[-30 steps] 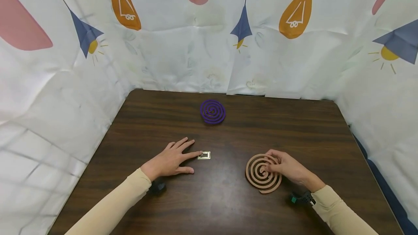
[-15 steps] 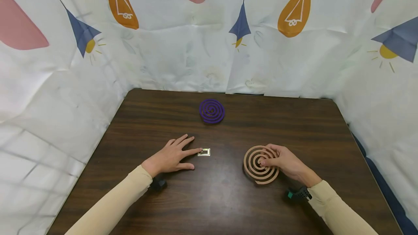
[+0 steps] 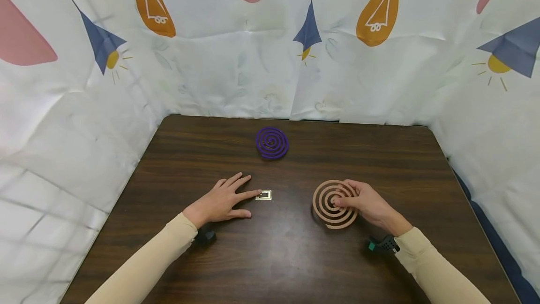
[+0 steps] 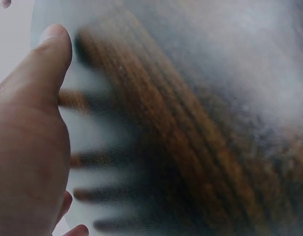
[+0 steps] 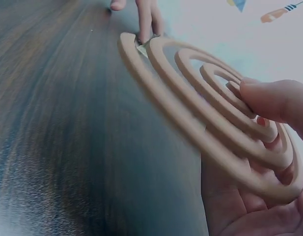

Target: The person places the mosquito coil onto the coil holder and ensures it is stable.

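A tan mosquito coil [image 3: 336, 222], flat and spiral, is held off the table in my right hand [image 3: 373, 205]. In the right wrist view the thumb presses near the centre of the coil [image 5: 190, 103] while the other fingers lie behind it. My left hand [image 3: 221, 201] rests on the table with spread fingers. Its index fingertip touches a small rectangular metal plate [image 3: 267, 195] with a cut-out middle, partly covered by that finger. The left wrist view shows the thumb side of the left hand [image 4: 31, 147]; the plate is not visible there.
A purple mosquito coil [image 3: 272, 143] lies near the back edge of the dark wooden table [image 3: 202, 144]. White printed cloth [image 3: 261, 69] hangs behind and along both sides. Dark wrist devices sit under both wrists.
My right hand has moved the tan coil slightly forward and left. My left hand keeps its fingertip on the metal plate. The view has shifted a little.
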A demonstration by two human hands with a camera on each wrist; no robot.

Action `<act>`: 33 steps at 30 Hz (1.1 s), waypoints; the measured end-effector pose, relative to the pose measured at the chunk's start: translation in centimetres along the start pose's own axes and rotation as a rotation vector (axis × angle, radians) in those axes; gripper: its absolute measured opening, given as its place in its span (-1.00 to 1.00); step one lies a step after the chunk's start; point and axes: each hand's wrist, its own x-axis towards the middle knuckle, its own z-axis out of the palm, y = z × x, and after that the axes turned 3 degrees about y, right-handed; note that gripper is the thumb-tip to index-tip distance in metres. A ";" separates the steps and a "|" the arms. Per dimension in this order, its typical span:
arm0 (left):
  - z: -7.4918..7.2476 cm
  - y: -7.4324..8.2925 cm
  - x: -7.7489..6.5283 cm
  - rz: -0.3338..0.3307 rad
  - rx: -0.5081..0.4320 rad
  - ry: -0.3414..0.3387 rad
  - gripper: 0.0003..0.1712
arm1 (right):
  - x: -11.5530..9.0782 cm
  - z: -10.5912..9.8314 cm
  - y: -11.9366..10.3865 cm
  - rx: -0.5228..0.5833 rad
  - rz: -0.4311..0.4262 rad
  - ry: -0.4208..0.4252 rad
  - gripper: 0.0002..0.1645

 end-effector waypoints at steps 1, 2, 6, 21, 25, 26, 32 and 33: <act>0.0 0.0 0.0 0.000 0.001 0.001 -0.21 | 0.0 0.0 -0.1 0.000 -0.001 -0.002 -0.41; 0.0 0.0 0.0 0.000 0.002 0.002 -0.21 | 0.1 -0.1 -0.1 0.001 -0.001 -0.004 -0.39; 0.1 -0.1 0.2 0.002 0.003 0.006 -0.21 | 0.2 -0.2 -0.4 0.020 0.010 -0.006 -0.32; 0.1 0.0 0.3 0.003 0.007 0.019 -0.20 | 0.8 0.2 -1.4 0.077 0.004 0.010 -0.49; 0.1 -0.1 0.3 0.000 0.002 0.020 -0.21 | 1.0 0.2 -1.5 0.097 -0.010 0.005 -0.56; 0.1 -0.1 0.4 0.001 0.001 0.020 -0.21 | 1.0 0.2 -1.5 0.102 -0.015 0.002 -0.57; 0.1 -0.2 0.6 0.013 0.015 0.018 -0.21 | 1.2 0.5 -1.7 0.116 -0.036 0.004 -0.62; 0.1 -0.2 0.6 0.014 0.017 0.018 -0.21 | 1.2 0.5 -1.7 0.116 -0.036 0.005 -0.62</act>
